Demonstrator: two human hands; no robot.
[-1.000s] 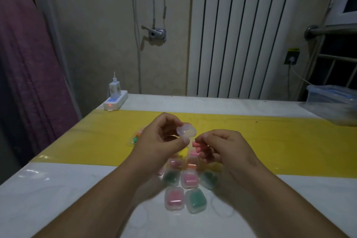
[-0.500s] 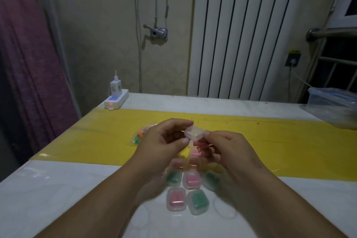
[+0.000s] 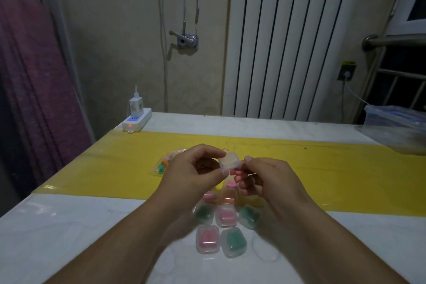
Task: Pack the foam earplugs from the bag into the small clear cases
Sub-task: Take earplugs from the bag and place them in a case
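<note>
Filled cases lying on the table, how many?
7: front pink, front green; middle-left green, middle pink, middle-right green; back pink, back orange. More may hide behind left hand and right hand.

The left hand [image 3: 191, 175] covers part of the bag [image 3: 164, 165] at its 9 o'clock; its contents cannot be counted. The clear case [image 3: 229, 161] pinched between it and the right hand [image 3: 272, 180] is hazy, lid position indeterminate. The plastic container [image 3: 396, 127] at the view's 3 o'clock is cut by the frame edge.
</note>
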